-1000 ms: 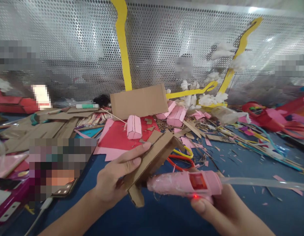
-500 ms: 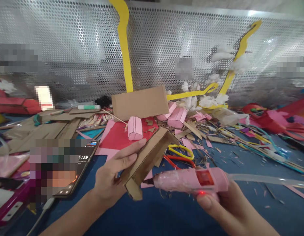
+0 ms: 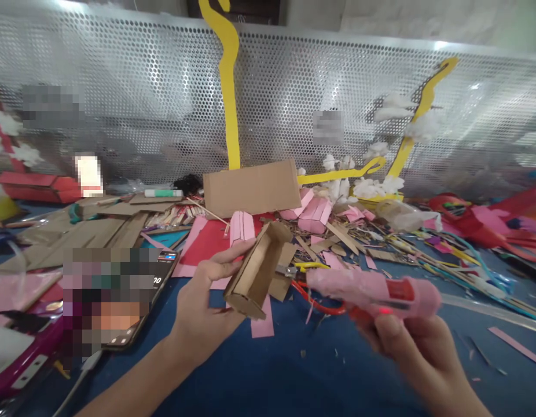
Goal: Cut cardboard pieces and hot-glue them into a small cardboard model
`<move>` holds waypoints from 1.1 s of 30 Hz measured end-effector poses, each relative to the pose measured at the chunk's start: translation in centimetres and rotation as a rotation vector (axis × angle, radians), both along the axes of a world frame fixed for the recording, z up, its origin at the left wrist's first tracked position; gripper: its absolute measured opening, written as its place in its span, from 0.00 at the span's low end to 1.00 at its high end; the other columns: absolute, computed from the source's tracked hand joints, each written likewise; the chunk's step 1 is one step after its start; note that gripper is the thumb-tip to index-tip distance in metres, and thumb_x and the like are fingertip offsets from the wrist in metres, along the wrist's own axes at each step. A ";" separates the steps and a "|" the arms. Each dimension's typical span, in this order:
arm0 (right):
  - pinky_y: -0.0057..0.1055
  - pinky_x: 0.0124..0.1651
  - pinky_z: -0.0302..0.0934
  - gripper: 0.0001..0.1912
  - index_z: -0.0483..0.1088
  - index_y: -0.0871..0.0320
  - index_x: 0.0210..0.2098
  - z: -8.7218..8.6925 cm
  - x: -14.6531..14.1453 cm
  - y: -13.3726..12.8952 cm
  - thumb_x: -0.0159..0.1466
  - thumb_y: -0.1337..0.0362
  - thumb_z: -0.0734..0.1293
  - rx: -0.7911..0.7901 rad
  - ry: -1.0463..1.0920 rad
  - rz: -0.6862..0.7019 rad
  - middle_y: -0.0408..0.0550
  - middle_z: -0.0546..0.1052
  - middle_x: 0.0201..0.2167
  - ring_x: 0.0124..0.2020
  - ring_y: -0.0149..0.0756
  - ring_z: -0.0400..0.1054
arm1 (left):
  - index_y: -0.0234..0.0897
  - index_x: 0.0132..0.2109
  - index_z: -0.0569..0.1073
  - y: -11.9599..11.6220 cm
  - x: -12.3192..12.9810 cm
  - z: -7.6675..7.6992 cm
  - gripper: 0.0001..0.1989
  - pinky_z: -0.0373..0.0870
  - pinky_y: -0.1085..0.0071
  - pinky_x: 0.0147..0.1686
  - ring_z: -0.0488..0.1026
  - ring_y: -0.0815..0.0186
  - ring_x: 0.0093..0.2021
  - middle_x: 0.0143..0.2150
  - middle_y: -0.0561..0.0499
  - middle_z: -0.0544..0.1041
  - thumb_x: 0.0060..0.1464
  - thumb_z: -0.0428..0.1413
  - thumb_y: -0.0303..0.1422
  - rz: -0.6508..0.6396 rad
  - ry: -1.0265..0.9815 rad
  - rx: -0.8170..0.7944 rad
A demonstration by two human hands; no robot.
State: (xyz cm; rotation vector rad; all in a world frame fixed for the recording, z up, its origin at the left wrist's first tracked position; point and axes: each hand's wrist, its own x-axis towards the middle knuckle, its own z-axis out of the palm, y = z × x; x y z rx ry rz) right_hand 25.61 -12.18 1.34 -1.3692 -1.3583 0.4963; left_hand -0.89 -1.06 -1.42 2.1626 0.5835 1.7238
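Cupped against its outer side, our left hand (image 3: 209, 292) holds a folded cardboard trough (image 3: 244, 304), tilted with its open face to the right, above the blue tabletop (image 3: 294, 376). Our right hand (image 3: 407, 341) is closed around a pink glue gun (image 3: 355, 288); we cannot tell whether its trigger is squeezed. The nozzle points toward the trough, seemingly apart from it. Should the gun swing left, we risk burning our own fingers on a hot tip. Stray glue could drip onto the red and yellow looped handles (image 3: 322, 309) lying below. Too tight a grip might buckle the trough's thin walls, and a sharp turn could snag the clear glue stick (image 3: 485, 310) trailing behind the gun.
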 end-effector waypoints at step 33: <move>0.26 0.19 0.52 0.21 0.71 0.57 0.22 -0.5 0.4 2.2 0.70 0.56 0.66 0.255 -0.624 -0.067 0.39 0.65 0.14 0.15 0.28 0.56 | 0.37 0.53 0.71 -0.9 0.1 1.8 0.19 0.82 0.55 0.50 0.82 0.52 0.54 0.56 0.33 0.82 0.56 0.67 0.28 0.010 0.229 0.301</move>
